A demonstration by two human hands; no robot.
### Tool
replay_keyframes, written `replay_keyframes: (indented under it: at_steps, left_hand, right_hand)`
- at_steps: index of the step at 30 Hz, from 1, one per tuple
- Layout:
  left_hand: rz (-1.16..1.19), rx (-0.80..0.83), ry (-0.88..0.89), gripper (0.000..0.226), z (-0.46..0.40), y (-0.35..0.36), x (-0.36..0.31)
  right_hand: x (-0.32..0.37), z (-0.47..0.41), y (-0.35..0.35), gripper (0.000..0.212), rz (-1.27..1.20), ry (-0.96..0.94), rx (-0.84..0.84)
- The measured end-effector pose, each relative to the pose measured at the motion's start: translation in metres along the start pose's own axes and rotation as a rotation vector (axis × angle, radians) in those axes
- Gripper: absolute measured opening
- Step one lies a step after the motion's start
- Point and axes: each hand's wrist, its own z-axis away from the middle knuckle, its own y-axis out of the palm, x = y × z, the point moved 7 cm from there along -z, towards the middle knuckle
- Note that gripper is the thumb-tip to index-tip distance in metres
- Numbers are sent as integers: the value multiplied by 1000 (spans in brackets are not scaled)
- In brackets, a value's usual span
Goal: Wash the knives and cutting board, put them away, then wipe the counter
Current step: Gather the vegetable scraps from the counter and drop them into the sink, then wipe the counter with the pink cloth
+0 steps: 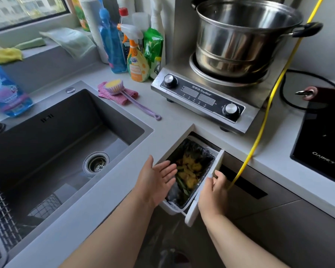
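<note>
My left hand (158,175) is open, palm up and tilted, at the left edge of a white pull-out waste bin (219,161) under the grey counter (174,115). The bin holds yellow and green food scraps (190,171) in a dark liner. My right hand (216,187) grips the bin's white front panel (193,209). The steel sink (52,140) at left has nothing in its basin. A pink cloth (122,94) with a pink-handled scrub brush (114,85) on it lies on the counter behind the sink. No knives or cutting board are in view.
A steel induction cooker (207,97) carries a large steel pot (240,33). Cleaning bottles (135,55) stand against the back wall. A black cooktop (323,144) sits at right. A yellow cable (269,101) hangs across the counter. A wire rack (2,215) sits in the sink's near left.
</note>
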Motion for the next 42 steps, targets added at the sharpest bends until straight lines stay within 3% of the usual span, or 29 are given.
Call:
replay_keyframes:
  at_steps: [7,12,17,19,22,27,32,38,42]
  left_hand:
    - [110,44,117,62,7,0,-29]
    - [147,35,140,62,10,-4,-41]
    - [174,15,153,61,15,-10,-47]
    - [169,-1,152,61,17,-12,-48]
    - [156,-25,139,60,19,-15,-48]
    - [128,-53,132,59,19,-17,-46]
    - [116,-55,137,59,16,-14,-49]
    - [152,-94,184,59,10,-10,-73]
    - [188,-135,236,58,12,-11,-97]
  right_hand:
    - [35,13,22,44,148,-236,221]
    - [62,2,65,46,223,-299,460]
    - [68,-4,88,41,247,-330,587]
    - [64,-5,83,38,223,-353,568]
    - [48,-9,66,46,436,-424,373]
    - [45,-13,82,52,451,-337,532]
    - [56,-25,77,43,345,-356,521]
    - [125,-41,78,28,275,-654,274]
    - [181,-63,110,24,330,-751,262]
